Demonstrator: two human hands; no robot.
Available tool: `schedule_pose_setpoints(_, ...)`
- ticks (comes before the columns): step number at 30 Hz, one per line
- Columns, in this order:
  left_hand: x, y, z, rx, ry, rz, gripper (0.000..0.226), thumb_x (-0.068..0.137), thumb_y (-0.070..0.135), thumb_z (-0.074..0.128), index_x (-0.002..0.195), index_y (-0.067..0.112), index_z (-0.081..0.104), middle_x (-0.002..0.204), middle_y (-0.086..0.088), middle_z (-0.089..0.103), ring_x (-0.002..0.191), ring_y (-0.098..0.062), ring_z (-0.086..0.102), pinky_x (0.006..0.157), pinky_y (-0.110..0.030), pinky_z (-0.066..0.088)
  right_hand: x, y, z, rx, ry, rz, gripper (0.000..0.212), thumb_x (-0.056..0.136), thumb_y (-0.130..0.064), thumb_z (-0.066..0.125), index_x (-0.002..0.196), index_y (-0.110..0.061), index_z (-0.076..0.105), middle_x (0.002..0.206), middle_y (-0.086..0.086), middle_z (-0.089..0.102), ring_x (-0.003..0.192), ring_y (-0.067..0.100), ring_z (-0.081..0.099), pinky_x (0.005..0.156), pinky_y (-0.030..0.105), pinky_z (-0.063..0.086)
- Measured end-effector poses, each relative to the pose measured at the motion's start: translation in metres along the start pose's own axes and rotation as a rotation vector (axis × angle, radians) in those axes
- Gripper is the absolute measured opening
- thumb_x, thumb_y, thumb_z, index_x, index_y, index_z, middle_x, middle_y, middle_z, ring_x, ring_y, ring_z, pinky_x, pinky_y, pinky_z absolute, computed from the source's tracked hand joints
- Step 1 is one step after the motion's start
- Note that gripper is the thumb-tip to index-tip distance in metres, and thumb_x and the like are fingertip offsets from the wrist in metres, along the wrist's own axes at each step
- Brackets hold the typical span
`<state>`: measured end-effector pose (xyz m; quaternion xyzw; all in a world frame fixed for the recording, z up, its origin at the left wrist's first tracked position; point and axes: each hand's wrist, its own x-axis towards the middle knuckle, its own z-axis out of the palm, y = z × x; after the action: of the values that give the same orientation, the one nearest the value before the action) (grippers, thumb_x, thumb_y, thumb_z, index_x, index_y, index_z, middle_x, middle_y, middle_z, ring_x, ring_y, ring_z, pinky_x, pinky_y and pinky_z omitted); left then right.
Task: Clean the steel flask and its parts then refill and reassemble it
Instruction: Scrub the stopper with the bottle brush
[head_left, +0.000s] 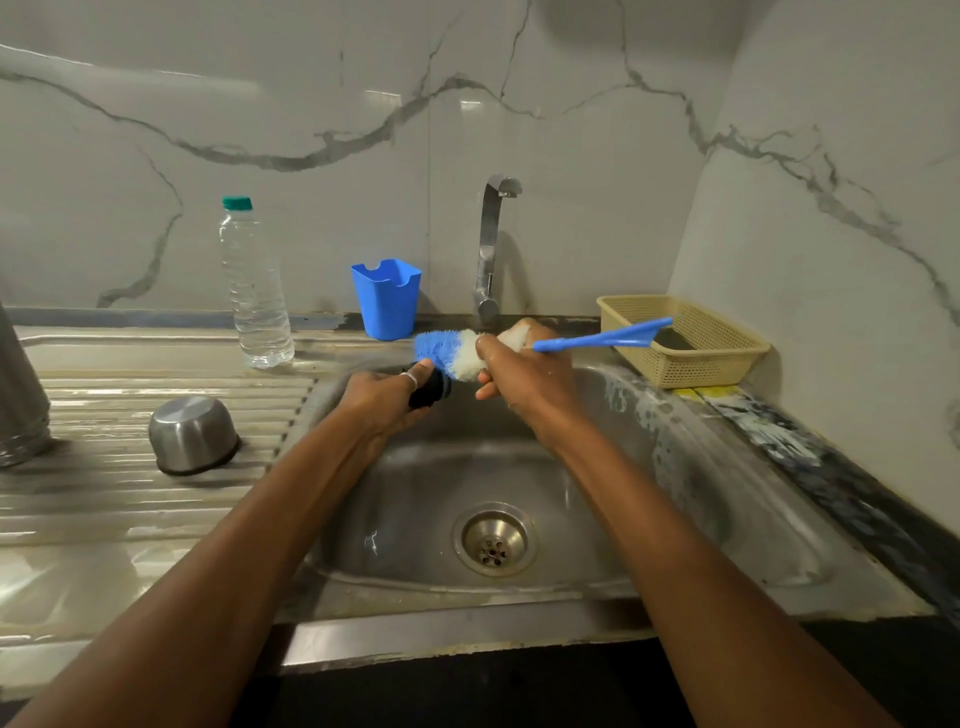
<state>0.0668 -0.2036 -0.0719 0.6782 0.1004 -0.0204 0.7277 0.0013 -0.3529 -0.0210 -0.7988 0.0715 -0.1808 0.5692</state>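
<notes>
Over the steel sink (675, 519) my left hand (382, 397) grips a small black flask stopper (431, 389). My right hand (519, 371) holds a bottle brush (449, 353) with blue and white bristles and a blue handle pointing right. The bristles press against the top of the stopper. The flask's steel cup (193, 434) sits upside down on the ribbed drainboard at the left. The steel flask body (21, 400) stands at the far left edge, only partly in view.
A clear plastic water bottle (254, 291) with a green cap and a blue plastic cup (387, 299) stand behind the sink. The tap (491, 244) rises at the back, no water running. A beige plastic basket (691, 338) sits at the right corner.
</notes>
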Motion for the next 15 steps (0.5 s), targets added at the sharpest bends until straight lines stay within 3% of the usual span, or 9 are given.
schedule_pose_setpoints(5, 0.003, 0.001, -0.011, -0.045, 0.046, 0.007, 0.036, 0.091, 0.029, 0.075, 0.110, 0.002, 0.062, 0.104, -0.014, 0.067, 0.088, -0.022, 0.069, 0.060, -0.025, 0.059, 0.004, -0.012, -0.010, 0.054, 0.078, -0.029, 0.017, 0.083, -0.027, 0.064, 0.088, -0.010, 0.063, 0.060, 0.004, 0.070, 0.047, 0.014, 0.067, 0.055, 0.024, 0.053)
schedule_pose_setpoints(10, -0.002, 0.001, -0.002, -0.039, 0.006, 0.005, 0.045, 0.090, 0.028, 0.076, 0.117, -0.005, 0.062, 0.110, -0.019, 0.068, 0.091, -0.027, 0.070, 0.076, -0.035, 0.062, 0.001, -0.003, 0.003, -0.040, 0.002, -0.032, 0.021, 0.085, -0.029, 0.064, 0.094, -0.010, 0.063, 0.078, 0.005, 0.074, 0.052, 0.015, 0.071, 0.065, 0.030, 0.057)
schedule_pose_setpoints(15, 0.000, 0.003, -0.008, -0.070, -0.001, 0.005, 0.041, 0.091, 0.028, 0.075, 0.113, -0.003, 0.061, 0.112, -0.019, 0.066, 0.098, -0.029, 0.070, 0.075, -0.032, 0.062, 0.002, -0.010, -0.007, -0.022, 0.060, -0.062, 0.019, 0.084, -0.029, 0.063, 0.091, -0.010, 0.062, 0.075, 0.006, 0.073, 0.050, 0.014, 0.069, 0.056, 0.026, 0.051)
